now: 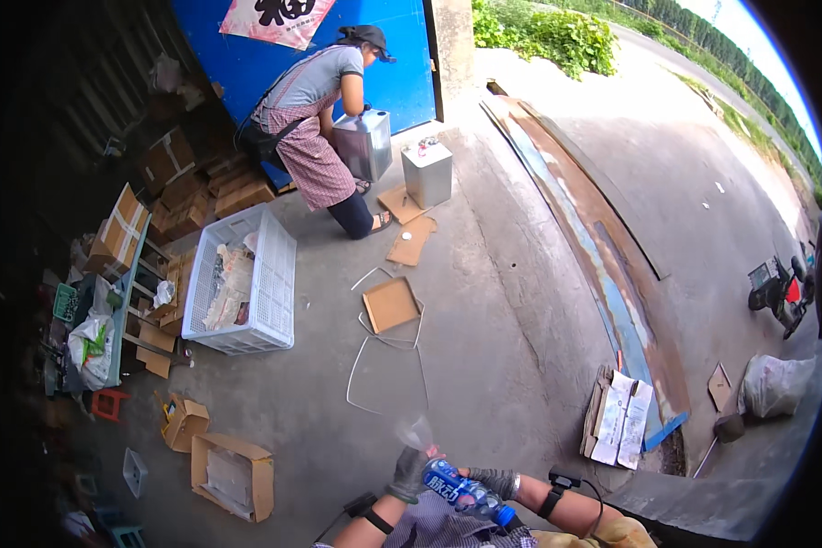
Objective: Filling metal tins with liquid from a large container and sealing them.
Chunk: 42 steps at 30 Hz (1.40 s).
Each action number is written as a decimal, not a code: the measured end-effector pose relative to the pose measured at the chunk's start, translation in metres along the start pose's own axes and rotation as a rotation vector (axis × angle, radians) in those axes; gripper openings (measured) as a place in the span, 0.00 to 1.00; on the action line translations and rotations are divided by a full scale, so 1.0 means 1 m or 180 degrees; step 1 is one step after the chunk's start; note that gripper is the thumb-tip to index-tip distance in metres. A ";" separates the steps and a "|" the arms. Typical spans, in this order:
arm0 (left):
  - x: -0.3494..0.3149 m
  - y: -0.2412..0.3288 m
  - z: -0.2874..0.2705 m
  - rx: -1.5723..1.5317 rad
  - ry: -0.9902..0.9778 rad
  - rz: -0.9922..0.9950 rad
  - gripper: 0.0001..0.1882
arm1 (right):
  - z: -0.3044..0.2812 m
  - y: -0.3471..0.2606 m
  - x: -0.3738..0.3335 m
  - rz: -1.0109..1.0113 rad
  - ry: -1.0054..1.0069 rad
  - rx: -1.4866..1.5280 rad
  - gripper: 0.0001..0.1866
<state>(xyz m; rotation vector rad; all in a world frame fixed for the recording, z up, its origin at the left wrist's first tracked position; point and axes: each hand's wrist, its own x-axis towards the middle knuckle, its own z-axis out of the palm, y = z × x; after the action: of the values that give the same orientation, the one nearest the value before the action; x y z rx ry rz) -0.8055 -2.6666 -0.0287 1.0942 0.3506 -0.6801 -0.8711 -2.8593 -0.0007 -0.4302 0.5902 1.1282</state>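
Note:
My left hand (407, 477), in a grey glove, is closed at the lower middle of the head view. From its top rises a blurred clear plastic piece (416, 432), too smeared to name. A plastic drink bottle (466, 494) with a blue label and blue cap slants before my body, cap end toward my lap. Its base end lies beside my left glove. Behind the bottle, my gloved right hand (493, 480) appears closed around it, its fingers partly hidden. Both my forearms carry black straps with small devices.
Ahead, a bending person (312, 119) reaches onto a metal tin (363, 146); another tin (427, 173) stands beside it. On the floor lie a cardboard tray (392, 305) and white strapping (349, 384). A white crate (283, 306), an open carton (263, 484) and flattened cardboard (619, 416) stand around.

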 end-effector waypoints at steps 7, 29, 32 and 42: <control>0.063 0.042 0.056 -0.0127 -0.0109 0.0321 0.10 | 0.004 -0.084 -0.033 0.0084 -0.0616 0.0243 0.30; 0.523 0.254 0.030 0.0300 0.1036 0.1267 0.10 | 0.030 -0.614 0.025 -0.0188 -0.0127 -0.1424 0.35; 0.565 0.323 0.095 -0.1010 0.1589 0.0306 0.10 | -0.039 -0.673 0.053 -0.0647 -0.0366 -0.1653 0.38; 0.707 0.339 0.135 -0.1725 0.2348 0.0000 0.16 | -0.083 -0.903 0.091 -0.0398 0.0657 -0.2014 0.33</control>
<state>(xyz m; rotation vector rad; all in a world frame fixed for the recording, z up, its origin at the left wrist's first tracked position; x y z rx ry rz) -0.0611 -2.9243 -0.1414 0.7825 1.0979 -0.1292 -0.0242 -3.1822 -0.0992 -1.1234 0.3649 1.1437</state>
